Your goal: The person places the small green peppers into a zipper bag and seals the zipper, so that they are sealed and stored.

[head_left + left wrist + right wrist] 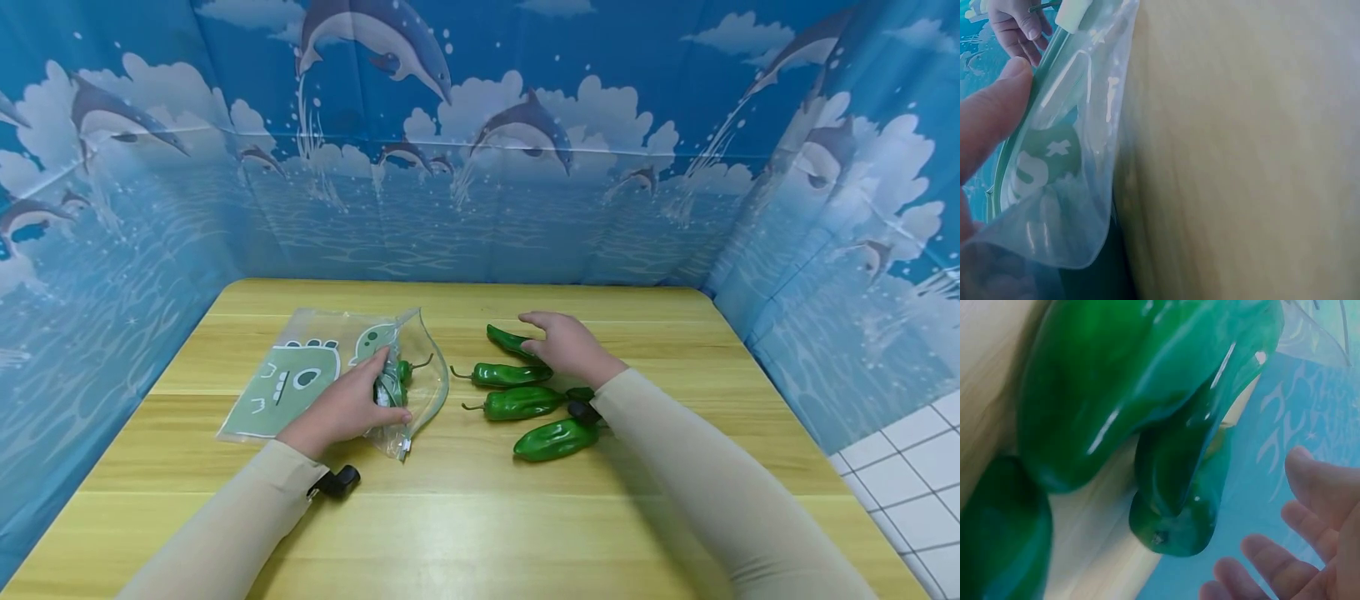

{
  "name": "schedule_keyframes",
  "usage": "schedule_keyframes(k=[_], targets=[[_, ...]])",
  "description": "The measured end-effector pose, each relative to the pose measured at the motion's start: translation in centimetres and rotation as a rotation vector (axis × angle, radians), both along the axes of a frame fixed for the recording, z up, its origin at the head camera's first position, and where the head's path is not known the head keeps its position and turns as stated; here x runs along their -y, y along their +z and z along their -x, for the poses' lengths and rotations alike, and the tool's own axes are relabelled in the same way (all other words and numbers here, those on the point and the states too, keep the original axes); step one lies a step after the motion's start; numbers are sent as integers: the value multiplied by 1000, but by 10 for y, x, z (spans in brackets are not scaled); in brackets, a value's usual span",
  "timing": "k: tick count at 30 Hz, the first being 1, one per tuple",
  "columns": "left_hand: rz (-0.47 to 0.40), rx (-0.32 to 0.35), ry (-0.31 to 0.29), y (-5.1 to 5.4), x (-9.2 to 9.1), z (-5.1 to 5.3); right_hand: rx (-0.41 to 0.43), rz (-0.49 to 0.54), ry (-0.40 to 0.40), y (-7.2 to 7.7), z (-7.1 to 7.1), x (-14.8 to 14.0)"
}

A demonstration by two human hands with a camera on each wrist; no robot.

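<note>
A clear zip bag (281, 392) with a green cartoon print lies on the left of the table, its mouth facing right. My left hand (348, 404) grips it near the mouth; the thumb (1000, 112) lies against the green zip edge. Inside the mouth a green pepper (405, 371) shows, partly covered by the hand and the film. Several loose green peppers (521, 404) lie to the right of the bag. Over the farthest pepper (504, 337) is my right hand (573, 346), fingers spread and holding nothing; the right wrist view shows it apart from the peppers (1172, 525).
The wooden table (480, 517) bears the bag and peppers. A blue dolphin-print curtain (480, 208) hangs behind and at both sides. White floor tiles (915, 475) show at the right. A small black wrist device (341, 482) sits at the left cuff.
</note>
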State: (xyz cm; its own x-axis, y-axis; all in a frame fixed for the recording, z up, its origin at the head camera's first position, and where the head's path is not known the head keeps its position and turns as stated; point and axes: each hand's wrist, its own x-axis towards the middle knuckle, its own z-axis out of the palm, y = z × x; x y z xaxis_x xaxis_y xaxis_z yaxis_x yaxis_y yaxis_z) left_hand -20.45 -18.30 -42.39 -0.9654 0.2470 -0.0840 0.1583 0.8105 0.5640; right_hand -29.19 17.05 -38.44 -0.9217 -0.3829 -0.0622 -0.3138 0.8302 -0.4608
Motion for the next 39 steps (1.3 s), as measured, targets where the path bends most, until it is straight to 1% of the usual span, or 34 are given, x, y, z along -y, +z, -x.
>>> schedule_keyframes(k=[4,9,17,22,25,30,39], targets=[[-4,2,-1,0,0,0,31,-13,5,-1,2,-5],[-6,-1,2,-2,1,1,46,-49,25,-3,5,-8],[-9,4,1,-2,1,1,76,-57,39,-7,10,-12],[-11,4,5,-3,1,1,90,-72,66,-10,14,-16],[-8,-1,0,-3,1,1,99,-85,83,-11,16,-18],[-9,-2,1,-3,0,1,123,-92,88,-11,18,-20],[-12,2,8,-2,0,0,130,-120,104,-17,21,-18]])
